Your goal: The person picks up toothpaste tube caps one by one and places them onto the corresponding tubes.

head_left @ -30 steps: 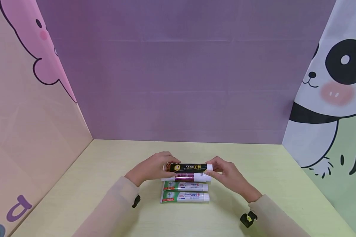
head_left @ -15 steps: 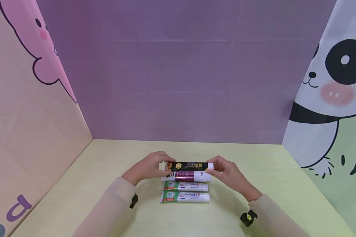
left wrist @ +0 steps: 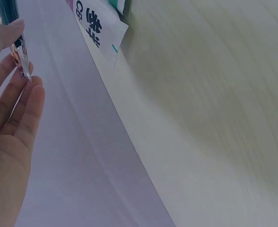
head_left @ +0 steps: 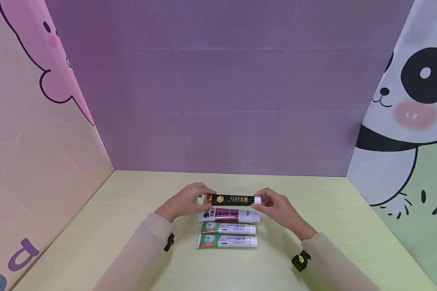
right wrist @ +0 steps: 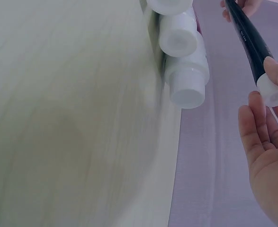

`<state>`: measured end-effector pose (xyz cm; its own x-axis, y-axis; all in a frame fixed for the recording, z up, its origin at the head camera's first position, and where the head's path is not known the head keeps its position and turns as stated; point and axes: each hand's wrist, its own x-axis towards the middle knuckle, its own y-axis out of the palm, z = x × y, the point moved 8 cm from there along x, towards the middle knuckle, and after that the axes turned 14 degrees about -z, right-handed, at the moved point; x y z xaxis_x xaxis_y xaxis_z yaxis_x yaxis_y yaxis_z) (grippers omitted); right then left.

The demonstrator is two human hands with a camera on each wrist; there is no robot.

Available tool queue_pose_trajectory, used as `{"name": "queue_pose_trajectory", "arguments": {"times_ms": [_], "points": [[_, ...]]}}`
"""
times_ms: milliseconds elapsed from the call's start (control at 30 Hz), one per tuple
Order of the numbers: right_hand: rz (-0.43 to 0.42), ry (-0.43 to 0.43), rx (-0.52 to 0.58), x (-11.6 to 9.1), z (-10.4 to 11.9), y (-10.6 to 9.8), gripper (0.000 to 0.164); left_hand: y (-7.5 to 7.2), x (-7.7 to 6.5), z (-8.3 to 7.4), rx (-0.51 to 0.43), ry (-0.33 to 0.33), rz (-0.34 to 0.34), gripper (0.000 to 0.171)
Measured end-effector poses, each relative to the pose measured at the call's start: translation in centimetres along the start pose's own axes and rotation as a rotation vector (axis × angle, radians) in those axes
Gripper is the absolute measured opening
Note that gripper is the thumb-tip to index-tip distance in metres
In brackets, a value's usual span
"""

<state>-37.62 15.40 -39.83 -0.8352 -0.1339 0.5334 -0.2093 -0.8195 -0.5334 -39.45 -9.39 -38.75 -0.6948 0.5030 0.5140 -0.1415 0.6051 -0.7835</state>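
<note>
Both hands hold a black toothpaste tube (head_left: 233, 200) level between them, at the far end of a row of tubes. My left hand (head_left: 187, 201) pinches its flat crimped end, thumb on the near side, as the left wrist view also shows. At the other end my right hand (head_left: 280, 208) pinches the white cap (right wrist: 270, 91) between thumb and fingers. Just nearer lies a purple and white toothpaste tube (head_left: 227, 215). Two green and white tubes, one (head_left: 227, 228) behind the other (head_left: 227, 241), lie parallel to it, caps to the right.
The pale wooden table (head_left: 218, 270) carries the row of tubes near its middle. A purple backdrop (head_left: 218, 89) rises behind its far edge. Printed side panels stand left and right, the right one with a cartoon panda (head_left: 404, 109).
The black tube has moved slightly away from me, with both hands on it, so more of the purple and white tube shows. The other tubes stay put.
</note>
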Motion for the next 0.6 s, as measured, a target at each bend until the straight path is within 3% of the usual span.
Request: {"name": "queue_pose_trajectory", "arguments": {"times_ms": [167,600], "points": [[-0.007,0.024,-0.028,0.4,-0.7,0.2,0.03,0.4,0.6,0.5,0.016,-0.044,0.0,0.043],[-0.013,0.061,-0.033,1.5,-2.3,0.8,0.03,1.6,1.4,2.1,0.002,-0.071,-0.026,0.045]]}}
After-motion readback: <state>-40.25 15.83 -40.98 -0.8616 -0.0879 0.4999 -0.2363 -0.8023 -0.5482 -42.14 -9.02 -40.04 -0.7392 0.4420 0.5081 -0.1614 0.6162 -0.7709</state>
